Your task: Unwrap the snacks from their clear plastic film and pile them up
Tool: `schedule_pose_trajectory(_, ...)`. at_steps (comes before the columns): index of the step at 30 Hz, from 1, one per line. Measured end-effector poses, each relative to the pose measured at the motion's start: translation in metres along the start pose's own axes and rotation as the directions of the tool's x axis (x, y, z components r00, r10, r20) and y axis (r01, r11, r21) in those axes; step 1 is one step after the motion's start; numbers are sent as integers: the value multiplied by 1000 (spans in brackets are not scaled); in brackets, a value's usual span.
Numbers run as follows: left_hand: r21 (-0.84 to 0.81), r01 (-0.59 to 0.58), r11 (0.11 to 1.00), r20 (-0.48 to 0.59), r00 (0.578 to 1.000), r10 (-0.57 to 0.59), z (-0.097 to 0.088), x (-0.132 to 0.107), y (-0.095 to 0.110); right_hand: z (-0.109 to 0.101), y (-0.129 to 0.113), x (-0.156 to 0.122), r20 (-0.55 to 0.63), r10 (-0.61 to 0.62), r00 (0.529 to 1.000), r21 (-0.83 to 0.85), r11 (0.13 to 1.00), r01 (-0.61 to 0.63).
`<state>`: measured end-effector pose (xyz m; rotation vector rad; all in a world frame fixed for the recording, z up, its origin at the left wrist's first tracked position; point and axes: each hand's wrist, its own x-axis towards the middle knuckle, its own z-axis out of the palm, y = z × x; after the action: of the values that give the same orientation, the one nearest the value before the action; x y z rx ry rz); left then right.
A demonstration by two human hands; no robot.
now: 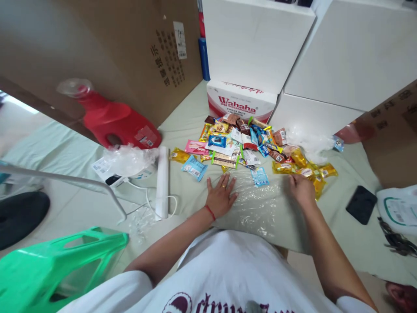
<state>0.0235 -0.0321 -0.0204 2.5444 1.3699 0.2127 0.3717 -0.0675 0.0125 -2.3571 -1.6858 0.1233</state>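
Note:
A clear plastic bag (257,204) lies flat on the cloth in front of me. My left hand (221,195) rests on its left side, fingers spread and palm down. At the bag's right edge, my right hand (302,190) is closed, its fingers pinching the plastic. A light-blue snack packet (259,176) lies at the bag's far edge; whether it is inside or on top I cannot tell. Another light-blue packet (194,168) lies just beyond my left fingertips. Yellow-wrapped snacks (306,171) sit right beside my right hand. Beyond both hands spreads a pile of mixed snack packets (237,139).
A Wahaha carton (241,102) and white boxes (257,43) stand behind the pile. To the left are a red jug (120,119), a white power strip (162,182) with cables and a green stool (65,265). A black phone (361,204) lies at right.

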Motion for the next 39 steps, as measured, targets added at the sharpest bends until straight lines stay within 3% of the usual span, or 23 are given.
schedule_pose_trajectory(3,11,-10,1000,6,1000,10,1,1,-1,1,-56,31,-10,-119,993,119,986,120)
schedule_pose_trajectory(6,16,-15,1000,8,1000,15,0,0,-1,18,-125,63,91,-151,984,133,981,138)
schedule_pose_trajectory(9,12,-6,1000,5,1000,6,-2,0,-1,28,-158,89,233,-117,965,98,991,96)
schedule_pose_trajectory(11,0,10,1000,-3,1000,-10,-3,-1,-1,23,-149,98,258,-95,961,88,993,74)
schedule_pose_trajectory(14,-30,23,999,-18,1000,-23,-2,0,-1,-3,-111,90,165,-119,979,129,987,98)
schedule_pose_trajectory(16,-46,20,999,-23,1000,-21,-1,0,-1,-24,-91,66,61,-207,976,236,954,187)
schedule_pose_trajectory(18,-57,12,998,-24,1000,-13,-1,1,-2,-34,-86,30,-2,-352,936,348,877,331)
schedule_pose_trajectory(22,-85,-9,996,-18,1000,7,-1,3,-8,-9,-108,-46,65,-592,804,410,750,519)
schedule_pose_trajectory(26,-98,-1,995,-29,1000,-2,-1,4,-14,22,-113,-76,154,-582,798,356,786,505)
schedule_pose_trajectory(29,-82,20,996,-38,999,-23,1,5,-14,16,-97,-58,85,-507,858,407,803,435)
schedule_pose_trajectory(31,-67,32,997,-38,999,-35,2,6,-12,7,-88,-29,-16,-310,951,355,887,295)
schedule_pose_trajectory(33,-55,37,998,-35,999,-39,3,7,-10,2,-84,8,-17,-61,998,219,974,63)
schedule_pose_trajectory(35,-47,40,998,-28,999,-42,3,8,-9,3,-87,43,154,98,983,66,992,-110)
schedule_pose_trajectory(37,-40,45,998,-25,999,-46,3,9,-8,8,-93,68,309,149,939,-14,988,-152)
schedule_pose_trajectory(39,-35,49,998,-24,998,-50,3,9,-7,13,-98,80,362,140,922,-13,989,-145)
